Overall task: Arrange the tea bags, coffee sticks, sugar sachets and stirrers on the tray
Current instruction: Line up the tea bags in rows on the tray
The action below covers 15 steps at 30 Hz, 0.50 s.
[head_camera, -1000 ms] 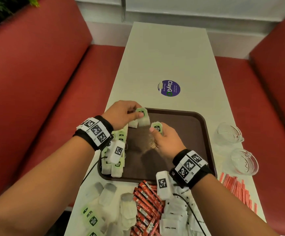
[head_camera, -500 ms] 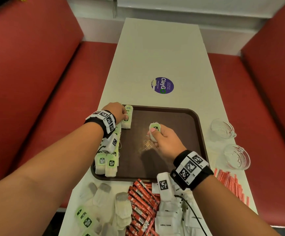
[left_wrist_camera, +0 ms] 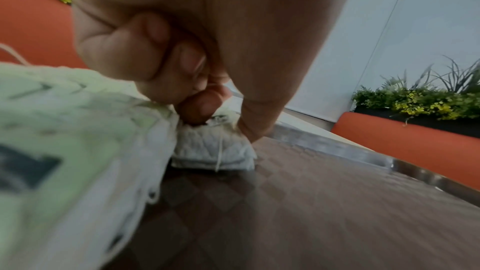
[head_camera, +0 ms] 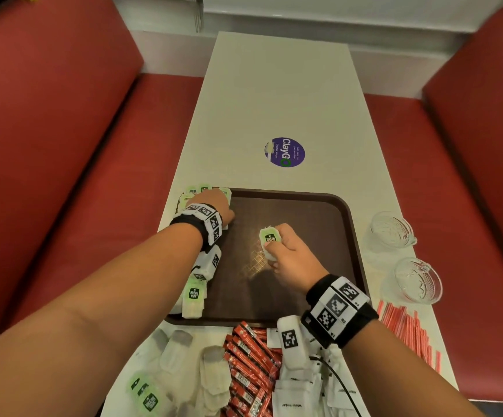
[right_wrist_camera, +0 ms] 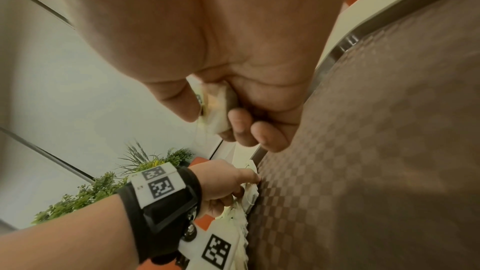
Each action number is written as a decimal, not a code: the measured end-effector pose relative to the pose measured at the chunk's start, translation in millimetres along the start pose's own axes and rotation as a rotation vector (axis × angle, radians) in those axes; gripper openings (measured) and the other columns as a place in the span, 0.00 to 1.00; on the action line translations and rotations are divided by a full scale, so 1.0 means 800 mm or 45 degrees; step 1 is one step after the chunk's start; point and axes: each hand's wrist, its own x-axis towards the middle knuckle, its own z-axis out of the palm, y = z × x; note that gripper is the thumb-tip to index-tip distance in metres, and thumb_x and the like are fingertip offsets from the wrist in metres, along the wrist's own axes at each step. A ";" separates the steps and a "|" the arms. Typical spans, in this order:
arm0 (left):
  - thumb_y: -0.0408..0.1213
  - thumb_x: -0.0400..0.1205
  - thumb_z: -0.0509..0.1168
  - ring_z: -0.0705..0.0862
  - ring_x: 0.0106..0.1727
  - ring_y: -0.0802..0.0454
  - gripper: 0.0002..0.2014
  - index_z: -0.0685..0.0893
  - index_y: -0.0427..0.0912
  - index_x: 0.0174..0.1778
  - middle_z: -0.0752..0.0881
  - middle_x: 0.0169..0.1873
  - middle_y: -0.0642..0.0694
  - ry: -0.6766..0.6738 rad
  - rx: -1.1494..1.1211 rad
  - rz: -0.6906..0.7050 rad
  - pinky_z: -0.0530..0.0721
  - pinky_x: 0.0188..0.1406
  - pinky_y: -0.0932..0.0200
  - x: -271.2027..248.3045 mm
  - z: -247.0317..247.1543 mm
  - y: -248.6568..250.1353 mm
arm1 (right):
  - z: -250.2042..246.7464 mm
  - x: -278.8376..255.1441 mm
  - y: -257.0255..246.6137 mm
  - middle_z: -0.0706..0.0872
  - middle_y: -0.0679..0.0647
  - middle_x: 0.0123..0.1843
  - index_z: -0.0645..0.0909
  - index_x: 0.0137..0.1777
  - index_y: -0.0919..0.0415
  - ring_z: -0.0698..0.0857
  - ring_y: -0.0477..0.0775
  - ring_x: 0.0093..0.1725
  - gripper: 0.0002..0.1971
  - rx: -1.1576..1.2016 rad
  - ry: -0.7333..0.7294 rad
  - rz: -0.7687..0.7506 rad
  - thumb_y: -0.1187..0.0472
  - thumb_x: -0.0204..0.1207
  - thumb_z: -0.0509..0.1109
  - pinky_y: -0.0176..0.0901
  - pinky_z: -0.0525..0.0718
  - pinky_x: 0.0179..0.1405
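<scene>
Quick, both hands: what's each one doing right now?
Left hand: fingers pinching a tea bag down at the tray's left edge.
Right hand: holding a green-tagged tea bag.

The left hand (left_wrist_camera: 182, 38) fills the upper frame, its fingertips (left_wrist_camera: 200, 106) and thumb pressing down on a white tea bag (left_wrist_camera: 213, 147) that lies flat on the brown checkered tray (left_wrist_camera: 324, 202). A blurred tea bag with a green tag (left_wrist_camera: 64, 141) occupies the left foreground, just beside the pressed one. Behind the tray rim stand an orange seat back (left_wrist_camera: 402, 137) and green plants (left_wrist_camera: 420, 100).
</scene>
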 end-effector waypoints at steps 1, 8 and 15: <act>0.49 0.80 0.67 0.80 0.45 0.43 0.21 0.80 0.38 0.61 0.86 0.56 0.41 0.001 0.006 0.006 0.77 0.40 0.54 -0.002 -0.001 0.000 | 0.000 0.000 0.001 0.76 0.56 0.43 0.72 0.53 0.56 0.73 0.57 0.40 0.21 0.000 -0.027 0.013 0.40 0.69 0.61 0.56 0.72 0.43; 0.62 0.82 0.62 0.82 0.42 0.54 0.17 0.81 0.50 0.49 0.85 0.42 0.50 0.164 -0.578 0.391 0.79 0.40 0.56 -0.064 -0.044 -0.003 | -0.001 -0.002 -0.015 0.87 0.55 0.47 0.77 0.60 0.53 0.88 0.48 0.36 0.05 -0.004 -0.072 -0.089 0.57 0.89 0.62 0.42 0.84 0.37; 0.42 0.81 0.73 0.77 0.29 0.73 0.06 0.88 0.44 0.48 0.81 0.27 0.71 0.052 -0.808 0.767 0.71 0.32 0.78 -0.147 -0.047 -0.019 | 0.005 -0.001 -0.028 0.89 0.52 0.43 0.82 0.55 0.64 0.89 0.42 0.34 0.12 -0.137 0.006 -0.188 0.54 0.85 0.68 0.37 0.85 0.34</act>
